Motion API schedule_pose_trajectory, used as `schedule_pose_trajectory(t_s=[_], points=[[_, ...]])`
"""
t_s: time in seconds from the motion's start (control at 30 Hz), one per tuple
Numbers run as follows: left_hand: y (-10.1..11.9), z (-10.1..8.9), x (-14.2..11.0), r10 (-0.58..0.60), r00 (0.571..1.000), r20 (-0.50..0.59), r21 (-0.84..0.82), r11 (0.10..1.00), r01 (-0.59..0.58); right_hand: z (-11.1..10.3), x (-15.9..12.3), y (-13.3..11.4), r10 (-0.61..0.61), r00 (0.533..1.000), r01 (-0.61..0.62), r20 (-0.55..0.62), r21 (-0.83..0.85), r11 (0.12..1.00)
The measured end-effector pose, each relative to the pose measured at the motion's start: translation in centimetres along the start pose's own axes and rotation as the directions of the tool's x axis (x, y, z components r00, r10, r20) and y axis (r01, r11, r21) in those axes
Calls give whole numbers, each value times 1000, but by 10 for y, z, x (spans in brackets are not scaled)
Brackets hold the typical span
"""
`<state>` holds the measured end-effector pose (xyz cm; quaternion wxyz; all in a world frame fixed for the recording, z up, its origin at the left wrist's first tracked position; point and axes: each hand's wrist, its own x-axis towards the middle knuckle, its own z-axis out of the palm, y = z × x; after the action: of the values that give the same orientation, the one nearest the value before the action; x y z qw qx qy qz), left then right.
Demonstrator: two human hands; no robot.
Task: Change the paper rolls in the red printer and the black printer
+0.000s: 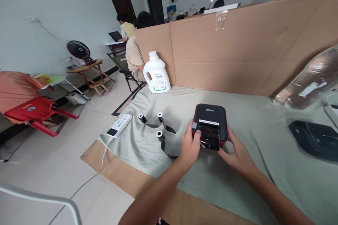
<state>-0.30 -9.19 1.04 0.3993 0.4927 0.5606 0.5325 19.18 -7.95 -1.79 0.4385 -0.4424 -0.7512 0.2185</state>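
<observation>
Above or on the pale green cloth (245, 112) (can't tell if lifted), your left hand (190, 146) grips the left side of the black-and-red printer (210, 112), thumb at the black strip (211, 136) in front. Your right hand (237, 153) grips its right side. Left of it: three small rolls (160, 134) with dark tails, then a white power strip (120, 125). Farther back, a white jug (157, 77) stands before the cardboard panel (224, 56).
</observation>
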Motion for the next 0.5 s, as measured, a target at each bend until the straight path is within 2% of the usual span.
schedule_pose_trajectory(t_s=[0.07,0.13,0.2,0.27,0.37,0.43,0.5], points=[[17,-13,11,39,999,-31,2,999,-39,2,26,-18,-25,1000,25,10,12,1000],[39,-35,28,100,993,-67,16,995,-99,8,61,-41,-60,997,57,47,57,997],[60,-65,50,175,975,-139,10,984,-175,21,99,-65,-105,990,94,98,109,990],[72,-99,77,217,954,-205,1,975,-221,43,136,-85,-140,983,121,116,156,980],[70,-146,121,228,927,-297,-66,964,-259,93,184,-100,-186,979,167,85,189,968],[56,-171,150,204,920,-335,-145,954,-264,131,208,-99,-204,977,189,64,194,963],[39,-189,173,138,928,-345,-198,956,-215,166,225,-91,-183,981,166,67,212,963]])
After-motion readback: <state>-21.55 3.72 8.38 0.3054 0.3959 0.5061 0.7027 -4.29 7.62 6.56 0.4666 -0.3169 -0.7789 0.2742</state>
